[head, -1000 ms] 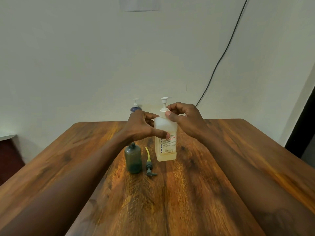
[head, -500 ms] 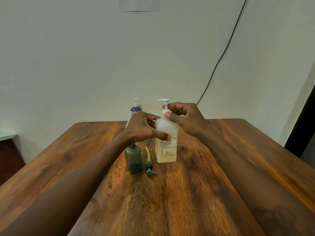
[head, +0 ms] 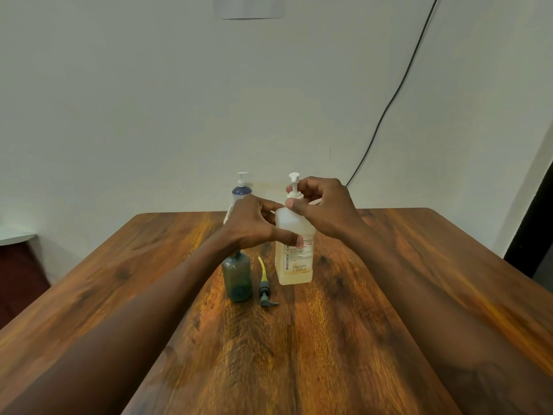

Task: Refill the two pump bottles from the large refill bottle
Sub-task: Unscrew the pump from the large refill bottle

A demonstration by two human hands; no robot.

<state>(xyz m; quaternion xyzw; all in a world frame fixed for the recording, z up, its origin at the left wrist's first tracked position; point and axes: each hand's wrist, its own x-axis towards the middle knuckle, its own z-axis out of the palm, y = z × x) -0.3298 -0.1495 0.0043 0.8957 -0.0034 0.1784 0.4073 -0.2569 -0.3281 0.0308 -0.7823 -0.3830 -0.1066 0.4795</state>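
Wood-grained table (head: pixel 299 354) lay nearest, carrying an uncapped smoky grey-green bottle (head: pixel 237 277) and, just beside it, a loose pump (head: pixel 264 290) lying flat with its yellow dip tube. Behind them the translucent, square-shouldered Biochek pump bottle (head: pixel 294 256) stood upright, long axis vertical. The left hand (head: pixel 254 224) gripped its shoulder from the left, while the right hand (head: pixel 323 206) pinched the white pump collar (head: pixel 294 194) directly above, probably to unscrew it. Farthest back stood a blue pump bottle (head: pixel 241 190).

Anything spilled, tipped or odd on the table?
No spill, nothing tipped. Only oddity: a loose pump lies flat on the table beside the open small bottle. Left hand grips the upright large bottle; right hand pinches its white pump.
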